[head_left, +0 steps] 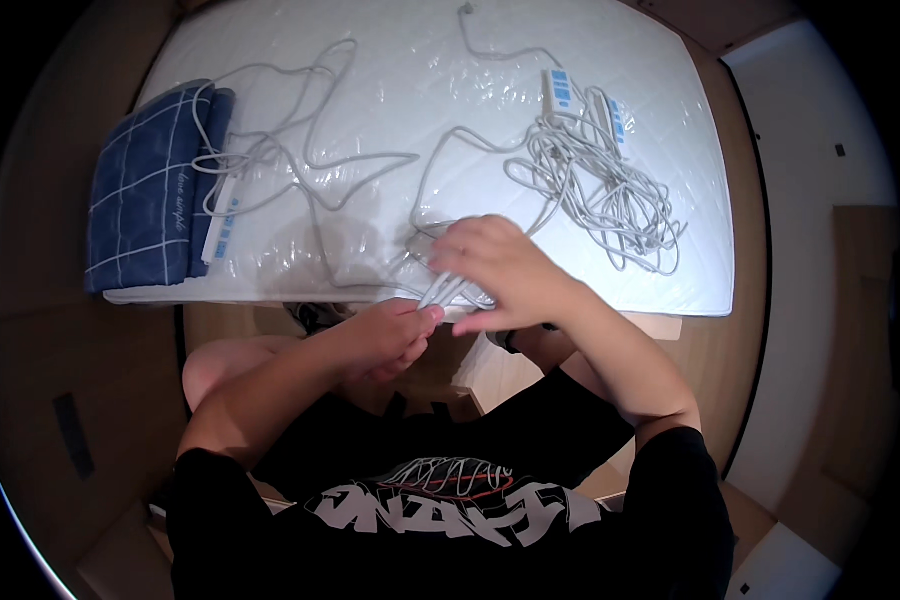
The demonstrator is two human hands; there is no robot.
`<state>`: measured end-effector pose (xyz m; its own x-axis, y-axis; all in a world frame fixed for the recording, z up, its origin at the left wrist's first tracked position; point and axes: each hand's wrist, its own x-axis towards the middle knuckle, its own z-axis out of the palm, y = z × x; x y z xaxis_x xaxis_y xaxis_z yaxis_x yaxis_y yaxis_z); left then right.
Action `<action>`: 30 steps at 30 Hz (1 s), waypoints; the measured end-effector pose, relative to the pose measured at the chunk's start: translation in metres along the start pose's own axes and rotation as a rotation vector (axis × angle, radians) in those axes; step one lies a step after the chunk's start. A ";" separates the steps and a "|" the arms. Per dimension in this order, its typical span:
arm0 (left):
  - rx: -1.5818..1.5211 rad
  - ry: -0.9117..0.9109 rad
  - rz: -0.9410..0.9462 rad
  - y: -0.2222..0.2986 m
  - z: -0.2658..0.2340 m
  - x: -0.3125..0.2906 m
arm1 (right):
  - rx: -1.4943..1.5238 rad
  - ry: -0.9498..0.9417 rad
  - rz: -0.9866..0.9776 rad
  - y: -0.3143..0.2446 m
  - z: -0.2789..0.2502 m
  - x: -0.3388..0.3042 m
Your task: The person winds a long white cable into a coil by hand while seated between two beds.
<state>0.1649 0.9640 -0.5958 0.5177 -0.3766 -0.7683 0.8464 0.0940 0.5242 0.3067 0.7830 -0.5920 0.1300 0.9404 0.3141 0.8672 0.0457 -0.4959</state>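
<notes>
At the near edge of the plastic-covered mattress, my left hand [392,335] is closed round a small bundle of white cable [445,290]. Several strands of it stick out past my left thumb toward the right. Over these strands curves my right hand [500,265], its thumb stretched apart from its fingers; its fingertips are slightly blurred. From the bundle, cable runs left to loose loops [315,160] beside a white power strip [216,232] with a blue label. More cable lies just beyond my right fingers. What my left palm covers is hidden.
A tangled heap of white cable [610,200] lies on the mattress [390,90] at right, by two more power strips, one [562,92] left of the other [610,115]. At left sits a folded blue checked cloth [145,190]. My bent legs are below the mattress edge.
</notes>
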 end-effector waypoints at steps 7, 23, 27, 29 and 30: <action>-0.078 -0.230 -0.120 0.001 0.003 0.005 | -0.201 -0.126 0.138 0.000 0.050 -0.017; -0.540 -0.608 0.039 -0.011 0.005 0.008 | 0.020 0.458 0.429 0.010 0.018 0.005; -0.531 -0.687 0.142 -0.004 0.005 -0.003 | 0.616 0.324 0.383 0.036 0.034 -0.023; -0.509 -0.625 0.172 0.000 0.005 -0.005 | 0.817 0.268 0.476 0.033 0.042 -0.029; -0.492 -0.568 0.201 0.001 0.007 -0.006 | 1.105 0.277 0.505 0.035 0.046 -0.032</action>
<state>0.1621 0.9598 -0.5884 0.6362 -0.7108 -0.3002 0.7698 0.5589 0.3082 0.3113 0.7700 -0.6564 0.5441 0.8389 -0.0164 -0.1606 0.0849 -0.9834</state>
